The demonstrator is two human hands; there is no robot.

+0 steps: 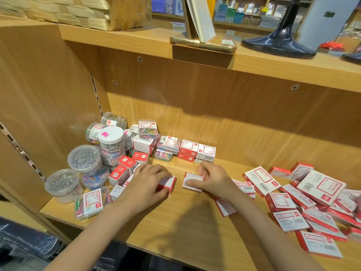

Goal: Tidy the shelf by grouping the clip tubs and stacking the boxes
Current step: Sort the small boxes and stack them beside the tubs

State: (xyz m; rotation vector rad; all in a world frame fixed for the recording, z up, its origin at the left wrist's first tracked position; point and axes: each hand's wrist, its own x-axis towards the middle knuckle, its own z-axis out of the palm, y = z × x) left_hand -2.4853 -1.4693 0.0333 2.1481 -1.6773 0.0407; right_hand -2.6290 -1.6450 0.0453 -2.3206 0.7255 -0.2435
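Note:
Round clear clip tubs [85,158] crowd the left end of the wooden shelf [175,218], some stacked, with clear square packs of coloured clips [91,202] among them. My left hand [148,182] grips a small red and white box [169,183] at mid shelf. Just to its right my right hand [212,178] pinches another small red and white box [193,181]. Several flat red and white boxes [320,188] lie scattered over the right end. A few small boxes [197,150] stand stacked near the back wall.
The shelf's left side wall [48,106] stands close behind the tubs. An upper shelf [273,63] overhangs, carrying a woven basket [78,12], a brass stand [203,44] and a black base [279,44]. Bare wood lies in front of my hands.

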